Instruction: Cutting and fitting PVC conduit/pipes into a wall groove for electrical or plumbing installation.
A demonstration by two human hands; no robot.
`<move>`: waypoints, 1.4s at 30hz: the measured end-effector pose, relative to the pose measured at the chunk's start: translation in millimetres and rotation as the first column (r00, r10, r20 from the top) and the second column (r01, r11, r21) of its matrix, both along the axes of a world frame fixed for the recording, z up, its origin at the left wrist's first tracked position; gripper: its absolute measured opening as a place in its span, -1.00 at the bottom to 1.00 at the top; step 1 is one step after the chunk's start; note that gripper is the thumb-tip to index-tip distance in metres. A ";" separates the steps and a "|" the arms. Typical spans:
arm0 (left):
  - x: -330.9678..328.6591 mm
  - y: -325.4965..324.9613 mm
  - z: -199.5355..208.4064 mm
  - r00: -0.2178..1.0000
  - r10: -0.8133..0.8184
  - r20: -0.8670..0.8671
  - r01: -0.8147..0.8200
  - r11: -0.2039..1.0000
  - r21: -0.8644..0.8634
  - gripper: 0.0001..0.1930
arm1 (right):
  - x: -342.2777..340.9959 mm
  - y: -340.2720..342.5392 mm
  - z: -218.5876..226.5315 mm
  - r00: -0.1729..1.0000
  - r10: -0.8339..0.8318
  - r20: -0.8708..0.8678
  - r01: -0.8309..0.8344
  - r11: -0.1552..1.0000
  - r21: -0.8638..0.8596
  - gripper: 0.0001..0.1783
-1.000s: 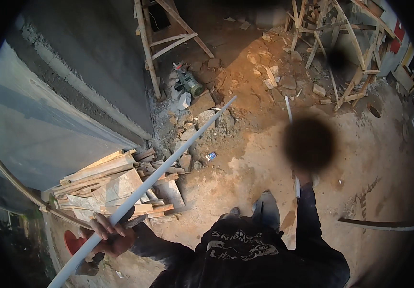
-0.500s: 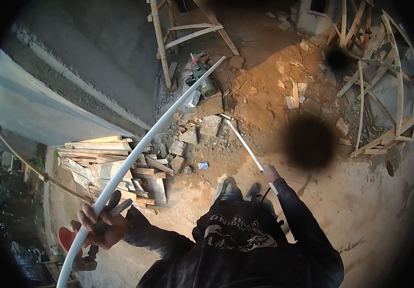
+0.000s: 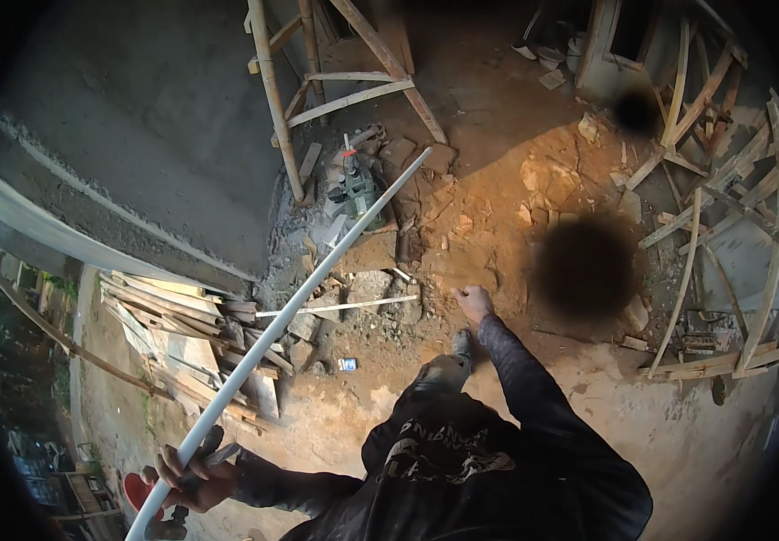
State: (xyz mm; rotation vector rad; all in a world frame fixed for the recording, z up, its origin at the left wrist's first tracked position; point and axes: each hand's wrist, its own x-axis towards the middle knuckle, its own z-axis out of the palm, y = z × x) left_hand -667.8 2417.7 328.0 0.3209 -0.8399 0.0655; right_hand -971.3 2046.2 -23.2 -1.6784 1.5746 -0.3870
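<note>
My left hand is wrapped round the lower part of a long white pipe, which slants up and away to the right. A dark tool with grey, handle-like parts is held in the same hand; its kind is not clear. Against the fingers sits a round red object, partly hidden behind the pipe. My right hand is held out ahead with its fingers curled and nothing visible in them. A shorter, thin white pipe is over the rubble, to the left of that hand, apart from it.
Planks are piled at the left beside the wall. Broken concrete chunks and a green power tool lie ahead. A wooden trestle stands beyond, and a timber frame at the right. A small blue-and-white packet is on the ground.
My right hand has let go of the shorter white pipe and reached forward. That pipe has moved left over the rubble. My left hand still holds the long pipe, now lower in view.
</note>
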 end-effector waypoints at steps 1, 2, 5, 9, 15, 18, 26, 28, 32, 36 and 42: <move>-4.6 -17.3 -1.3 0.997 0.052 -0.057 -0.051 0.999 0.011 -0.50 | -31.1 -16.6 -21.6 0.991 -0.122 -0.053 0.125 0.990 0.057 -0.44; -5.2 -35.0 -5.3 1.000 0.016 -0.024 -0.016 1.000 0.003 -0.48 | -62.1 -28.7 -40.0 0.975 -0.192 -0.108 0.200 0.978 0.065 -0.42; -3.9 -88.4 -16.9 0.997 -0.077 0.030 0.077 0.997 0.003 -0.50 | -145.9 -55.0 -71.4 0.906 -0.291 -0.307 0.361 0.910 0.203 -0.41; -13.4 -193.2 -6.0 0.996 -0.081 -0.033 0.079 0.996 -0.051 -0.63 | -256.0 -46.4 -142.5 0.799 -0.409 -0.441 0.471 0.881 0.035 -0.58; -41.0 -353.6 -3.8 0.969 -0.248 -0.003 0.243 0.951 -0.191 -0.71 | -322.5 -86.0 -259.2 0.748 -0.158 -0.645 0.472 0.809 0.349 -0.58; -56.7 -411.5 -16.7 0.982 -0.185 0.043 0.190 0.967 -0.169 -0.72 | -306.2 -168.3 -275.7 0.771 -0.036 -0.635 0.306 0.897 0.320 -0.60; -91.5 -599.0 -33.8 0.992 -0.124 -0.025 0.114 0.962 -0.249 -0.69 | -230.7 -528.3 -152.9 0.946 -0.224 -0.234 0.207 0.974 -0.097 -0.68; -102.7 -624.6 -37.6 0.999 -0.021 -0.049 0.010 0.973 -0.232 -0.69 | -158.7 -622.4 -73.6 0.988 -0.151 0.014 0.150 0.962 -0.229 -0.69; -113.4 -693.2 -46.4 0.960 0.166 -0.224 -0.207 0.963 -0.173 -0.65 | -42.8 -747.3 68.8 0.820 0.039 0.571 0.081 0.980 -0.184 -0.71; -118.1 -763.9 -74.1 0.914 0.262 -0.311 -0.289 0.956 -0.043 -0.61 | 25.6 -821.5 166.8 0.641 0.203 0.740 -0.260 0.965 -0.040 -0.59; -143.2 -870.6 -144.2 0.750 0.409 -0.520 -0.426 0.900 0.094 -0.71 | 127.6 -895.5 195.1 0.582 0.189 0.791 -0.461 0.878 0.128 -0.23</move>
